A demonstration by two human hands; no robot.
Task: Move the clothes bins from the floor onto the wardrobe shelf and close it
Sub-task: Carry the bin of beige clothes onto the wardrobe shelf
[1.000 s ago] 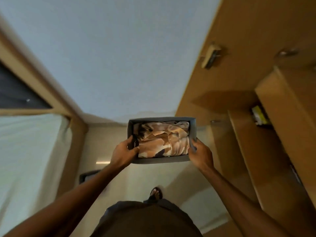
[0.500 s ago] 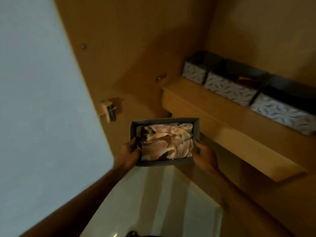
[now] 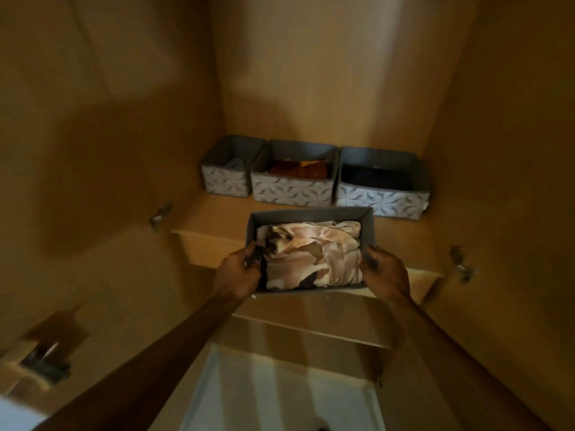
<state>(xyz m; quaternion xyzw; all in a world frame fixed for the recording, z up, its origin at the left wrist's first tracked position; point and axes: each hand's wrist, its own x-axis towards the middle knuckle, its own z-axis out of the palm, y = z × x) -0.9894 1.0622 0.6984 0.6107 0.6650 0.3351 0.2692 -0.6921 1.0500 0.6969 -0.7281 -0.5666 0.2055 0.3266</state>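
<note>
I hold a grey fabric bin [image 3: 311, 214] with a folded tan and brown patterned cloth [image 3: 314, 255] inside. My left hand [image 3: 238, 275] grips its left wall and my right hand [image 3: 384, 272] grips its right wall. The bin hovers at the front edge of the wooden wardrobe shelf [image 3: 214, 225]. At the back of that shelf stand three patterned grey bins in a row: a small one on the left [image 3: 224, 178], a middle one [image 3: 292, 189] with brown clothes, and a right one [image 3: 382, 197] with dark clothes.
Wardrobe doors stand open on both sides, the left door [image 3: 93, 150] and the right door [image 3: 513, 181], each with metal hinges [image 3: 160, 214] [image 3: 462, 265]. A lower shelf edge [image 3: 311, 329] lies beneath. Pale floor [image 3: 280, 396] shows at the bottom.
My view has swung from the ceiling and room round to face the wardrobe straight on. The held bin now hovers at the shelf's front edge, closer to the three bins.
</note>
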